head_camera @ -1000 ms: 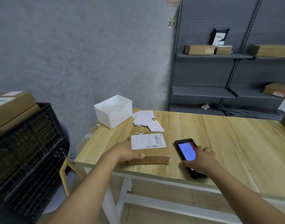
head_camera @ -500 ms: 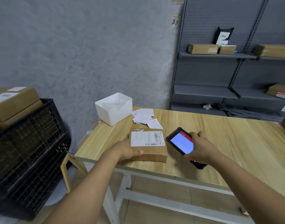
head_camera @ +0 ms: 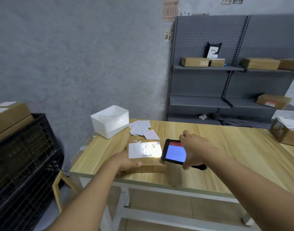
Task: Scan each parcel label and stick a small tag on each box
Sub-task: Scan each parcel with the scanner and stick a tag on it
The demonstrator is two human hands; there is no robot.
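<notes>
The left hand [head_camera: 126, 161] grips the parcel [head_camera: 145, 157] at its 7 o'clock corner, near the table [head_camera: 226, 155] edge. The right hand [head_camera: 195, 151] holds the scanner [head_camera: 173, 151] at the parcel's 3 o'clock, lighting the label [head_camera: 143, 149]. Tags [head_camera: 141, 130] and a white bin [head_camera: 110, 121] lie at 12 o'clock, unobstructed.

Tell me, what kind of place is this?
Probably a small parcel sorting or stockroom: grey shelving holding cardboard boxes, a labelled parcel on a wooden table, and a handheld scanner lighting its label.
</notes>
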